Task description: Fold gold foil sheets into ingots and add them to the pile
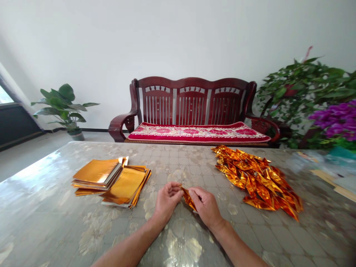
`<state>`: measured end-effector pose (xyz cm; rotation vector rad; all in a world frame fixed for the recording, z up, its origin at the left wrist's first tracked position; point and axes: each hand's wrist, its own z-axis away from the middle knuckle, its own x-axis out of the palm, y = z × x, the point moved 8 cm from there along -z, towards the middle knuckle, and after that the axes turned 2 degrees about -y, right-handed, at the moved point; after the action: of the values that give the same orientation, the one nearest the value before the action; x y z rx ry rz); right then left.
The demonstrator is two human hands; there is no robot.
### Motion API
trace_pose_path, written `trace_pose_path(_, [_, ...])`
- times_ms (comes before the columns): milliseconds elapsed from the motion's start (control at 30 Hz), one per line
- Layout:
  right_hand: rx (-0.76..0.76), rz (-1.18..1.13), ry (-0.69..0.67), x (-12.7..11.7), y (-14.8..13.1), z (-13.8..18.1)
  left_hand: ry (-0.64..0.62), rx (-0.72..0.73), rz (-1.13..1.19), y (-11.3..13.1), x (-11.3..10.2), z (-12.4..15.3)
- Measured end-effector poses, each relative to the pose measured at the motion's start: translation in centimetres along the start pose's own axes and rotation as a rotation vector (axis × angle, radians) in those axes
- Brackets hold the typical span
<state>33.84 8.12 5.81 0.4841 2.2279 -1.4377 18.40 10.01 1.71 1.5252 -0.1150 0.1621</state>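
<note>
My left hand (167, 200) and my right hand (205, 205) meet at the middle of the table, both pinching one folded piece of gold foil paper (188, 198) between the fingertips. It lies low over the tabletop, partly hidden by my right fingers. To the left sit two stacks of flat gold foil sheets (111, 180). On the right lies a heap of folded gold foil pieces (257, 180).
The table (55, 222) has a glossy floral cover. Behind it stands a dark red wooden bench (191, 111) with a red cushion. A potted plant (63, 107) is at the left wall; leafy plants and purple flowers (338, 118) at the right, with blurred items (330, 174) on the table's right edge.
</note>
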Motion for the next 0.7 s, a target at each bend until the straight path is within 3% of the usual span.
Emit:
trace_pose_path(200, [0.068,-0.23,0.051,-1.2,1.6,0.3,0.079,0.0,0.123,0.7,-1.5,-0.5])
trace_pose_path(433, [-0.258,0.058,0.042,-1.5,-1.5,0.8,0.078,0.028,0.113,0.7,-1.9,-0.5])
trace_pose_path(600, [-0.286,0.213,0.042,-1.3,-2.0,0.4,0.039,0.032,0.029,0.6,-1.3,-0.6])
trace_pose_path(700, [-0.269,0.21,0.019,-1.3,-1.5,0.2,-0.008,0.098,-0.145,1.0,-1.1,-0.6])
